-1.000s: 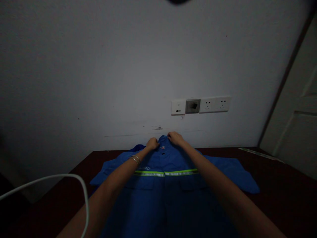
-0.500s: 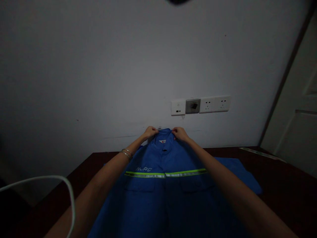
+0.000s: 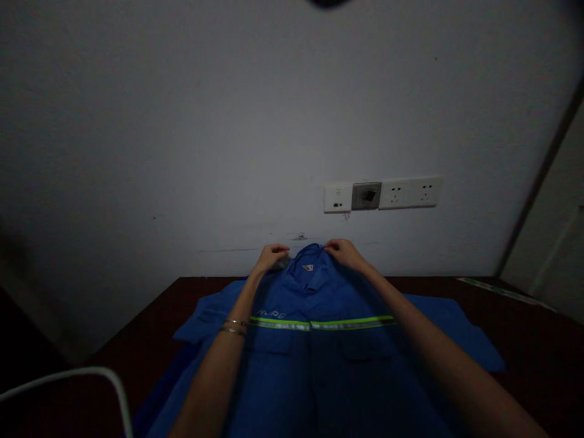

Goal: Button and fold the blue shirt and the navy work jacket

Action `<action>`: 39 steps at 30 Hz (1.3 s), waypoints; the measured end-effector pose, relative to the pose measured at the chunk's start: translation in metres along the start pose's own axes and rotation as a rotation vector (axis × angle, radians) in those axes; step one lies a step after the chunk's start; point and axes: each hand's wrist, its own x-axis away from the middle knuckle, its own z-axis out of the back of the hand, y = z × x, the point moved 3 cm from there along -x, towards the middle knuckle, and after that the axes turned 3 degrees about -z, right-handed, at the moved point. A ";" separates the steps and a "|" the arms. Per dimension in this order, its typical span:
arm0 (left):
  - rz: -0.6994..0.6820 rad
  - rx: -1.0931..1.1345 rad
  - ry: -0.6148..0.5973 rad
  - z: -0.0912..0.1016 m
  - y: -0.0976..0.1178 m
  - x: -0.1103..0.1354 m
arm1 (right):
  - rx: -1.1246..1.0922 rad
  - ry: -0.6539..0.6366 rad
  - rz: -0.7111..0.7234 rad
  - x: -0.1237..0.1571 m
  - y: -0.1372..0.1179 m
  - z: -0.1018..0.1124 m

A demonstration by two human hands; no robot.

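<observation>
A blue work shirt (image 3: 314, 359) with a yellow-green reflective stripe across the chest lies front up on a dark brown table (image 3: 524, 340), its collar toward the wall. My left hand (image 3: 270, 256) pinches the left side of the collar, with bracelets on that wrist. My right hand (image 3: 344, 252) grips the right side of the collar. Both hands hold the collar a little above the table. A small label shows inside the neck.
A white wall stands close behind the table, carrying a row of sockets (image 3: 382, 194). A white cable (image 3: 91, 380) loops at the lower left. A door (image 3: 556, 243) is at the right edge. The shirt's short sleeves spread to both sides.
The collar was lifted higher half a second ago and has come back down. My hands have moved apart along the collar. The view has shifted slightly left.
</observation>
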 end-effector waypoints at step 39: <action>-0.277 -0.026 -0.089 -0.019 0.014 0.025 | -0.554 0.152 -0.065 0.026 0.015 -0.011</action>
